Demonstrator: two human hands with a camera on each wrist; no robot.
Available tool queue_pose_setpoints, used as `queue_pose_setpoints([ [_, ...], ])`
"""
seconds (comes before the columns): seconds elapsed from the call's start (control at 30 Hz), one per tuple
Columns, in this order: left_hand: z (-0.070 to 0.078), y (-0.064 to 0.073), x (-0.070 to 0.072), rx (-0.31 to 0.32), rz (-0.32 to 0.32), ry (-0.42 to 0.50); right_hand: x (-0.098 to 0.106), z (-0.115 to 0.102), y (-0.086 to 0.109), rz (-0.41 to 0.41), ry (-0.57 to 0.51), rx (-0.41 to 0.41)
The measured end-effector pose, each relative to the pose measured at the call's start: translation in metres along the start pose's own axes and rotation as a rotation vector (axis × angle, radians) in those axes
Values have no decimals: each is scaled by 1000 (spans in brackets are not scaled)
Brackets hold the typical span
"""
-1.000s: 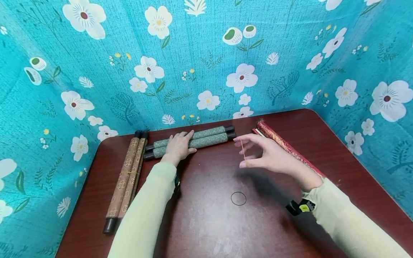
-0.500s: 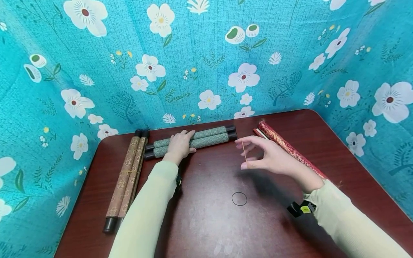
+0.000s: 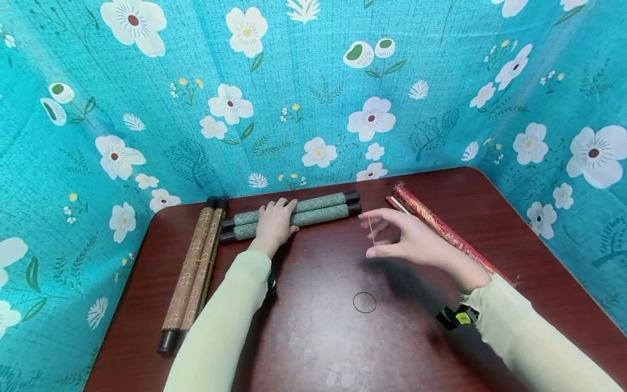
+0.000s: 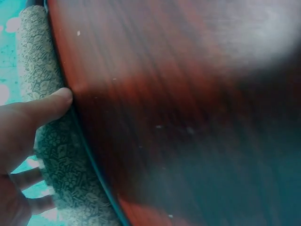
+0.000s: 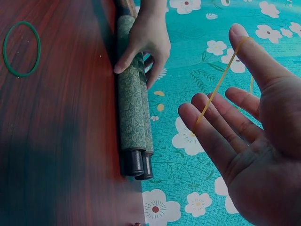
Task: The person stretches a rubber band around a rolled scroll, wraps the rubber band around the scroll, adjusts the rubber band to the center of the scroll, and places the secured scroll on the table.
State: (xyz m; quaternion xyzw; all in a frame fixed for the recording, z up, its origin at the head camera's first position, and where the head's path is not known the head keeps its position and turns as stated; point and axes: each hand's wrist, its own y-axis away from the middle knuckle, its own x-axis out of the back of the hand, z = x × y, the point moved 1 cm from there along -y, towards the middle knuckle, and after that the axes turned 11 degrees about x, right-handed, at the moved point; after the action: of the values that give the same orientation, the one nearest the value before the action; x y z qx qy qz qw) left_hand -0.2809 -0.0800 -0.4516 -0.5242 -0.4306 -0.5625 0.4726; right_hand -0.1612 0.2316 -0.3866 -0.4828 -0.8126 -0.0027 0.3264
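A green patterned scroll (image 3: 320, 215), two rolls side by side with black end knobs, lies along the table's far edge. My left hand (image 3: 274, 222) grips it near its middle. In the left wrist view the thumb of that hand (image 4: 14, 134) lies on the green roll (image 4: 61, 160). My right hand (image 3: 416, 239) hovers over the table near the scroll's right end, apart from it. A thin yellow rubber band (image 5: 220, 84) is stretched between thumb and forefinger, with the right-hand (image 5: 263, 165) fingers spread rather straight.
A brown patterned scroll (image 3: 193, 261), tied with a thin band, lies at the left. The red and gold scroll (image 3: 441, 226) rests at the right, partly behind my right forearm. A green rubber band (image 5: 38, 49) lies on the dark red table (image 3: 318, 337); a floral cloth (image 3: 313, 81) hangs behind.
Both hands hold nearly the same pose throughout. The whole head view shifts slightly to the right.
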Motion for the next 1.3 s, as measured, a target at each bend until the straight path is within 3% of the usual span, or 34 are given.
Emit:
queue_pose_setpoints([
  [0.27, -2, 14, 6, -72, 274, -9, 5, 4, 0, 43, 70, 10],
  [0.5, 0, 32, 21, -166, 500, -4, 10, 5, -1, 85, 74, 15],
  [0.67, 3, 43, 31, -224, 640, -26, 15, 0, -2, 136, 137, 40],
  [1.0, 8, 62, 52, -269, 817, -32, 30, -18, 2, 292, 384, 112],
  [1.3, 10, 74, 65, -286, 913, 12, 42, -17, 7, 375, 350, 39],
])
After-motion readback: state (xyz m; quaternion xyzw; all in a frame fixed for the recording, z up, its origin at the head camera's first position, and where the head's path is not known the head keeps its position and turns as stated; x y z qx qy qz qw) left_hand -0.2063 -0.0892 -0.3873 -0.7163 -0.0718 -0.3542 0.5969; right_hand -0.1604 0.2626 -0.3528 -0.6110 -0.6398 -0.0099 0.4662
